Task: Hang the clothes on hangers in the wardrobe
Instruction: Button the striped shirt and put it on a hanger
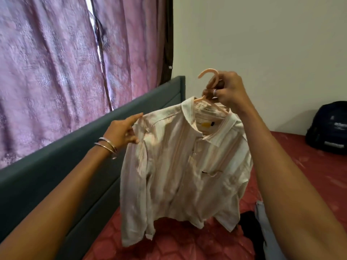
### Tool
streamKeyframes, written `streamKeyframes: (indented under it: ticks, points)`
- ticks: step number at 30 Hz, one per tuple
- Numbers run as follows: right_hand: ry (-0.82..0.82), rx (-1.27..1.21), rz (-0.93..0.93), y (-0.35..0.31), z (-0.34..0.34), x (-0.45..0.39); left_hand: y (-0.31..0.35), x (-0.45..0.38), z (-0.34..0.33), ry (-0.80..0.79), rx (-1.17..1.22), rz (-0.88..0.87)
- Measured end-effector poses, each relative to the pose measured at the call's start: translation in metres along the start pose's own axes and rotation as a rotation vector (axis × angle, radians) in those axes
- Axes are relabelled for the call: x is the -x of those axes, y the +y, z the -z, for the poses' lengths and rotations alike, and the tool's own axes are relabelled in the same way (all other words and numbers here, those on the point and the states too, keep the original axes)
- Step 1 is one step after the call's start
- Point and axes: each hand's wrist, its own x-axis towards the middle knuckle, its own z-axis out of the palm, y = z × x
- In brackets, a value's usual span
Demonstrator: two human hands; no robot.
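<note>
A cream shirt with pale orange stripes [180,166] hangs on a peach plastic hanger [210,74] above the bed. My right hand [228,91] grips the hanger just under its hook, holding it up. My left hand [123,131] pinches the shirt's left shoulder between thumb and curled fingers, its index finger pointing out straight. The shirt's collar sits around the hanger neck and the sleeves hang down loosely. No wardrobe is in view.
A red patterned mattress [187,244] lies below, with a grey-green headboard [75,166] on the left under purple curtains [56,72]. A dark backpack [328,128] sits at the far right. Dark and pale blue clothes [262,231] lie on the bed at lower right.
</note>
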Motion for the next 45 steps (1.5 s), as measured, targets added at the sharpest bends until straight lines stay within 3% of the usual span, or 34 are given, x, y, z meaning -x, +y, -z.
streamKeyframes:
  ticks: [5, 9, 11, 19, 26, 30, 33, 37, 42, 45]
  points:
    - [-0.103, 0.046, 0.027, -0.023, -0.017, 0.004, 0.019, -0.007, 0.01, 0.168, 0.108, 0.111]
    - [-0.087, 0.093, 0.063, -0.038, -0.026, 0.003, 0.034, 0.006, -0.022, 0.266, -0.383, 0.109]
    - [-0.131, 0.101, 0.058, -0.045, -0.021, 0.004, 0.024, 0.012, -0.035, 0.343, -0.521, 0.123]
    - [-0.226, 0.204, 0.045, -0.046, -0.012, 0.007, -0.01, -0.004, -0.014, 0.48, -0.14, -0.033]
    - [-0.298, 0.213, 0.103, -0.041, -0.015, 0.009, -0.005, -0.012, -0.001, 0.663, -0.064, -0.084]
    - [-0.321, 0.229, 0.107, -0.031, -0.029, 0.012, -0.002, -0.013, -0.008, 0.63, -0.091, -0.152]
    - [-0.164, 0.15, 0.094, -0.019, -0.025, 0.01, -0.021, -0.004, -0.014, 0.476, -0.138, -0.22]
    - [0.021, 0.14, 0.029, -0.001, -0.03, 0.004, -0.028, 0.013, -0.017, 0.419, -0.123, -0.19]
    - [-0.009, 0.226, 0.081, -0.001, -0.038, -0.002, -0.039, 0.022, -0.026, 0.293, -0.067, -0.283]
    - [-0.192, 0.244, 0.128, -0.005, -0.041, -0.004, -0.031, 0.017, -0.016, 0.177, 0.142, -0.132]
